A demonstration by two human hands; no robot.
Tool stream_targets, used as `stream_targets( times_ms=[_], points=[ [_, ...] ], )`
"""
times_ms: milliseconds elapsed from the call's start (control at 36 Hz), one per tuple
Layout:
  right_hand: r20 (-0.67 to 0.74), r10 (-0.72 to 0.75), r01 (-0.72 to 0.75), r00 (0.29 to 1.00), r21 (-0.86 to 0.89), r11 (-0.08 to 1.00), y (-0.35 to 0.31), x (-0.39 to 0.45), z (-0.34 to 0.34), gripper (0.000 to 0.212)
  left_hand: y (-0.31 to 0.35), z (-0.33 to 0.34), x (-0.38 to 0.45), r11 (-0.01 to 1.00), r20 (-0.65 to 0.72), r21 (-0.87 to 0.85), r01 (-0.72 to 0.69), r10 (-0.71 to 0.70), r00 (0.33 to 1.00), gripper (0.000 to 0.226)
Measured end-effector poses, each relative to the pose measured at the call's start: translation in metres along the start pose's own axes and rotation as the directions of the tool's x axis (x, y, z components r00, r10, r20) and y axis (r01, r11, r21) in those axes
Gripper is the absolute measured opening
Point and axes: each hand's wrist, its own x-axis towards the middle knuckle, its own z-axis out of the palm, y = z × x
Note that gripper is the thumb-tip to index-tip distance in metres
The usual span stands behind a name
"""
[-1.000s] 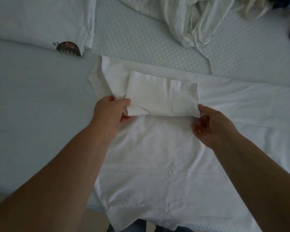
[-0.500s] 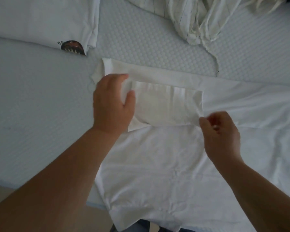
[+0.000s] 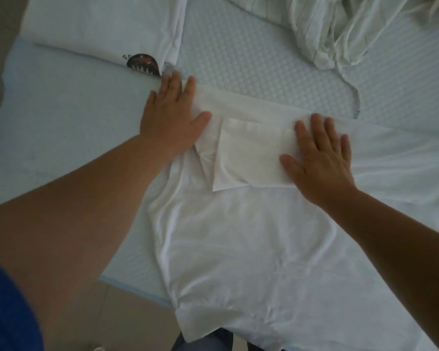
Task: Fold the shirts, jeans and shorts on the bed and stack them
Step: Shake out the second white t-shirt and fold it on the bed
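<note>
A bed fills nearly the whole view, its mattress [image 3: 251,64] covered in pale blue-white fabric quilted with a small raised dot pattern; a smoother pale sheet [image 3: 61,117] lies over the near left part, its light blue hem running along the lower edge; beyond the mattress's left side and below its near edge shows a strip of dull beige floor [image 3: 127,323], with a faint tile joint crossing it; the light is dim, soft and cool, casting only weak shadows; no wall or window is within view.
</note>
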Motion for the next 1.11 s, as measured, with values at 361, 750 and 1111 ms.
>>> stream_targets(
  times_ms=[361, 750, 1111],
  points=[
    [0.073, 0.043, -0.056, 0.996, 0.19, 0.98, -0.044, -0.157, 0.03, 0.056, -0.005, 0.035, -0.202, 0.731, -0.016, -0.465, 0.499, -0.57, 0.821, 0.047],
    [0.17, 0.135, -0.157, 0.976, 0.118, 0.981, -0.04, -0.258, 0.072, 0.056, -0.003, 0.111, -0.305, 0.165, 0.588, -0.67, 0.723, -0.477, 0.653, 0.022],
    [0.463, 0.787, -0.759, 0.407, 0.651, 0.009, -0.05, -0.311, 0.116, 0.028, 0.009, 0.129, -0.342, -0.355, 0.77, -0.638, 0.684, -0.303, 0.561, 0.011]
  ],
)
